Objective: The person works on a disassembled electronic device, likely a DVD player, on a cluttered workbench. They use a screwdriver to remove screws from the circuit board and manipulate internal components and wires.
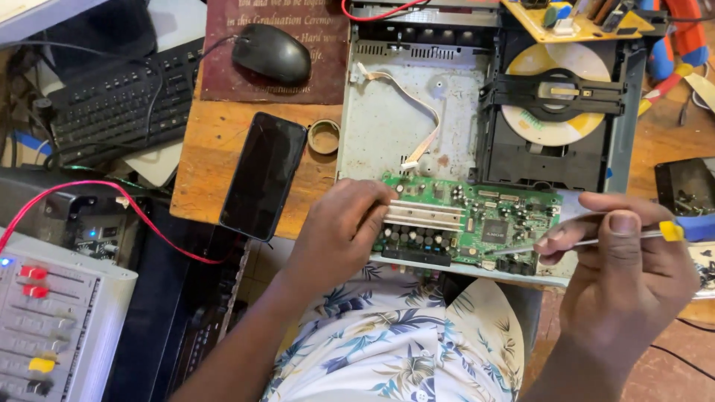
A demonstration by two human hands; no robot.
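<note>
The left hand (339,231) presses flat on the green circuit board (477,219) while, at three o'clock, the right hand (622,260) grips a screwdriver (596,240) (keep its tip square).

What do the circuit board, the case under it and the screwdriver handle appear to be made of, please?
The circuit board looks like green lacquered laminate, glossy and studded with soldered parts. The case seems bare sheet metal: dull grey and speckled. The screwdriver handle in the right hand looks like blue and yellow plastic.
</note>
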